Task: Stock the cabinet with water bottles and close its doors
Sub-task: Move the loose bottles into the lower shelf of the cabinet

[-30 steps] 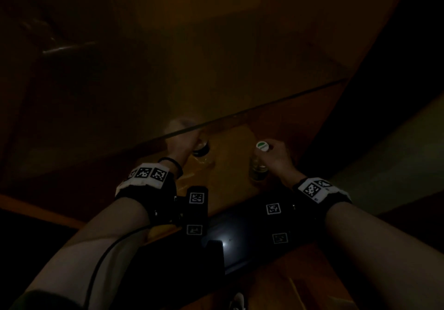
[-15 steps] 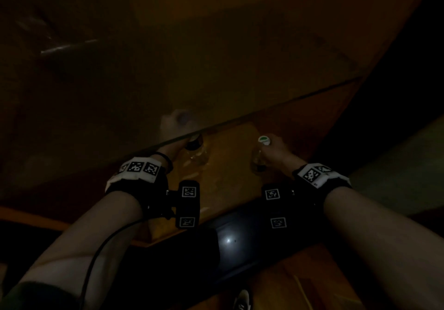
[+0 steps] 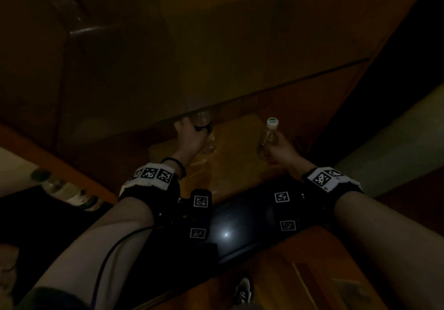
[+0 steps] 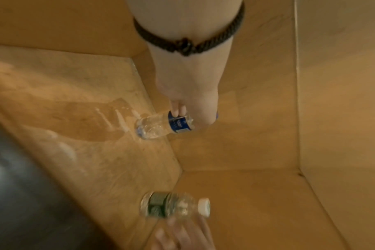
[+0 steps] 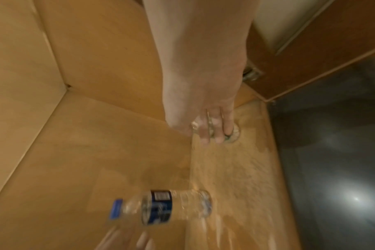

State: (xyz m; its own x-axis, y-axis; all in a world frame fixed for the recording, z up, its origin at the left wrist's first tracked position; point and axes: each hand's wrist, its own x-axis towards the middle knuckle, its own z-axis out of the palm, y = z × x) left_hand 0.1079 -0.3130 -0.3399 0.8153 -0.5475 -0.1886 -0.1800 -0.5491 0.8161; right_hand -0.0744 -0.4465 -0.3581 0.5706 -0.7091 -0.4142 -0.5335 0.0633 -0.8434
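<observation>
Nearest the camera: glossy dark floor (image 3: 230, 225), then the matte wooden cabinet floor (image 3: 230, 165). Left hand (image 3: 189, 134) grips a clear ribbed plastic bottle with a blue label (image 4: 167, 126), fingers curled round its upper part, base close to the cabinet floor, cap end toward the interior. Right hand (image 3: 280, 151) wraps the green-labelled bottle (image 4: 173, 207), roughly upright in the head view, white cap (image 3: 272, 122) up. Beyond: plain wood back panel (image 4: 257, 118).

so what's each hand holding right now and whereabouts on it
The left hand grips the blue-label water bottle around its upper part, near the cap. The right hand grips the green-label water bottle around its body, below the cap.
</observation>
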